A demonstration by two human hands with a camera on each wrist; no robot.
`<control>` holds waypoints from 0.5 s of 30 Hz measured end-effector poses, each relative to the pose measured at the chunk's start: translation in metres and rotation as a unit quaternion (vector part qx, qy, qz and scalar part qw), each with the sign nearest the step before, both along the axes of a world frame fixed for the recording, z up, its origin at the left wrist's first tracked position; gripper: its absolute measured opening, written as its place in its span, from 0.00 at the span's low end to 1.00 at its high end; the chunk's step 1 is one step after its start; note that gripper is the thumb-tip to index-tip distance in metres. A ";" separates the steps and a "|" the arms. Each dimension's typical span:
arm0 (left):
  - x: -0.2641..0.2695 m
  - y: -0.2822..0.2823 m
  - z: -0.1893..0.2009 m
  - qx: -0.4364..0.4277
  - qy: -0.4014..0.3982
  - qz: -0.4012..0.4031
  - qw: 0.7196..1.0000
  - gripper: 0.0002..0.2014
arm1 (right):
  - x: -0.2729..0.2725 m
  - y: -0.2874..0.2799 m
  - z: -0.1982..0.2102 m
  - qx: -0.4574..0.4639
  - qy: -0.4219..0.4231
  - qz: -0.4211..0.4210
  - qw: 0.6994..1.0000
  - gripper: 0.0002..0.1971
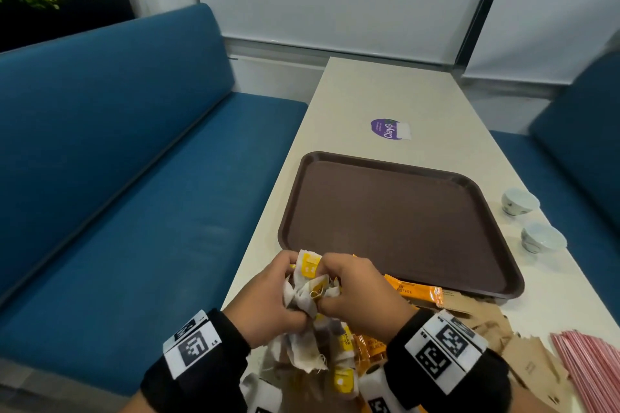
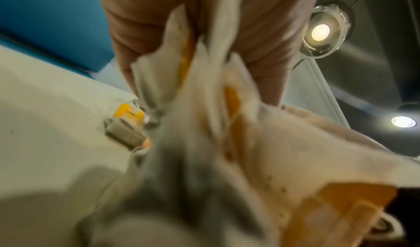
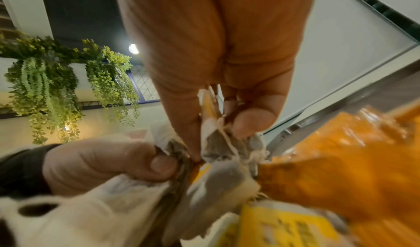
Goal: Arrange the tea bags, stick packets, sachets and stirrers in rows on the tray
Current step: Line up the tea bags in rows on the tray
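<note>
Tea bags (image 1: 310,285): your left hand (image 1: 265,302) and right hand (image 1: 360,292) both clamp the same tangled bunch (strings knotted), tray (image 1: 396,164) just beyond your knuckles

Right hand (image 3: 216,67) at top centre, thumb and finger pinching tangled tea bags (image 3: 218,168) with strings. Left hand (image 3: 102,162) at lower left, gripping same bundle. Orange stick packets (image 3: 341,161) at right, blurred. Hanging green plant (image 3: 56,81) at upper left.

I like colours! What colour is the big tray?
Dark brown tray, clearest in the head view.
</note>
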State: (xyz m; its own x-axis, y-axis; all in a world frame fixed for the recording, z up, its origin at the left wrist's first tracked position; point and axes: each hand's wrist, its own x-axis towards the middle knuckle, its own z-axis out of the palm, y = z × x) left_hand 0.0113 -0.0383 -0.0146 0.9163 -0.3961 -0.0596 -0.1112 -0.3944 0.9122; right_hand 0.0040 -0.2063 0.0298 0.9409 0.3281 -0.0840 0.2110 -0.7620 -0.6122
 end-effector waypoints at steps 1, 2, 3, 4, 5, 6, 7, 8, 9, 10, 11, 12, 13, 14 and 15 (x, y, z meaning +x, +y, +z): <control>0.000 -0.002 -0.002 0.012 0.000 -0.001 1.000 0.28 | 0.000 0.000 -0.004 -0.002 0.004 -0.001 1.000 0.12; 0.000 -0.004 -0.004 0.021 0.001 -0.003 1.000 0.28 | 0.001 0.001 -0.008 -0.005 0.008 -0.003 1.000 0.11; 0.000 -0.005 -0.007 0.022 0.003 -0.006 1.000 0.30 | 0.001 0.001 -0.010 -0.010 0.011 -0.005 1.000 0.11; 0.000 -0.006 -0.010 0.015 0.007 -0.010 1.000 0.32 | 0.001 0.001 -0.013 -0.015 0.013 -0.007 1.000 0.11; 0.000 -0.006 -0.012 0.002 0.012 -0.015 1.000 0.36 | 0.002 0.000 -0.015 -0.016 0.013 -0.008 1.000 0.11; -0.001 -0.007 -0.014 -0.013 0.015 -0.018 1.000 0.41 | 0.002 0.000 -0.016 -0.015 0.011 -0.008 1.000 0.11; -0.001 -0.007 -0.016 -0.023 0.015 -0.018 0.999 0.45 | 0.003 0.000 -0.017 -0.013 0.007 -0.006 1.000 0.11; -0.001 -0.007 -0.016 -0.024 0.011 -0.015 1.000 0.47 | 0.003 0.001 -0.018 -0.012 0.003 -0.004 1.000 0.12; -0.001 -0.007 -0.017 -0.016 0.002 -0.011 1.000 0.49 | 0.003 0.001 -0.019 -0.012 0.001 -0.002 1.000 0.11; -0.001 -0.008 -0.017 -0.005 -0.009 -0.006 1.000 0.49 | 0.003 0.002 -0.019 -0.012 0.001 -0.002 1.000 0.11; -0.001 -0.008 -0.016 0.000 -0.021 0.000 1.000 0.46 | 0.004 0.002 -0.019 -0.009 0.001 -0.003 1.000 0.11; -0.001 -0.009 -0.015 0.004 -0.031 0.006 1.000 0.42 | 0.004 0.002 -0.018 -0.003 -0.001 -0.005 1.000 0.11; -0.002 -0.010 -0.014 0.005 -0.036 0.011 0.999 0.38 | 0.004 0.002 -0.017 0.007 -0.003 -0.007 1.000 0.10; -0.002 -0.010 -0.013 0.002 -0.038 0.014 0.999 0.33 | 0.004 0.002 -0.016 0.016 -0.007 -0.008 1.000 0.10; -0.003 -0.010 -0.012 -0.004 -0.036 0.016 0.999 0.30 | 0.004 0.001 -0.013 0.024 -0.009 -0.009 1.000 0.10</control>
